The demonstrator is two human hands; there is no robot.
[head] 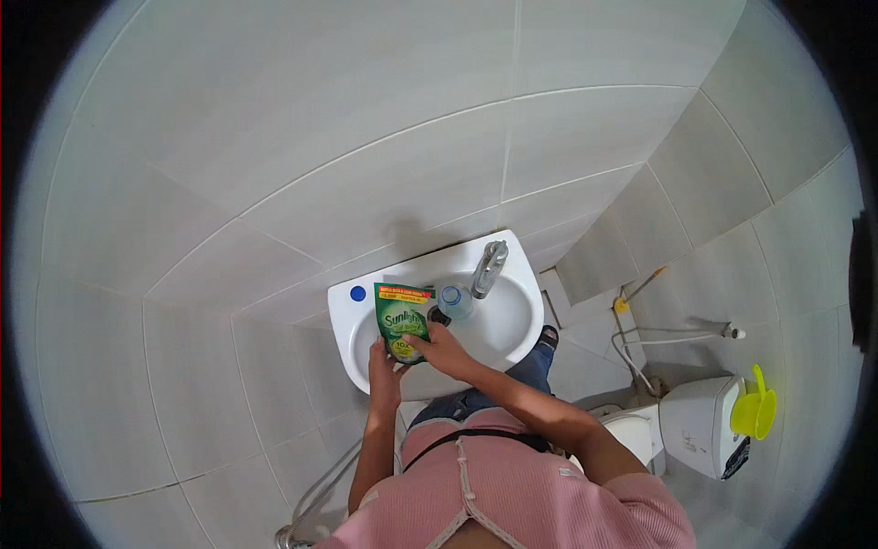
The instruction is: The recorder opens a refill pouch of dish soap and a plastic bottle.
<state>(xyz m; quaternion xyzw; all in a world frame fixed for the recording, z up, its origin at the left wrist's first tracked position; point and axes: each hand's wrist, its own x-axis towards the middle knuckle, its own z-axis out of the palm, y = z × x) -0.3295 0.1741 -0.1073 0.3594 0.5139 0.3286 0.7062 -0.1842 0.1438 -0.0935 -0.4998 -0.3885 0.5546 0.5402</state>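
Both of my hands hold a green Sunlight refill pouch [403, 309] upright over the left part of a white washbasin [511, 350]. My left hand [385, 376] grips its lower left edge from below. Against the lower right of its front lies my right hand [440, 351], thumb pressed on the printed face. Just right of the pouch, a clear plastic bottle with a blue neck [453, 300] stands in the bowl. A small dark round object [439, 316] shows partly between pouch and bottle; I cannot tell what it is. The pouch hides part of the bowl.
A chrome tap [490, 267] rises at the basin's back right, and a blue round cover [357, 294] sits at its left corner. To the right are a toilet cistern [693, 418] with a yellow-green dipper [753, 412] and a wall hose [665, 340]. Tiled walls enclose the basin.
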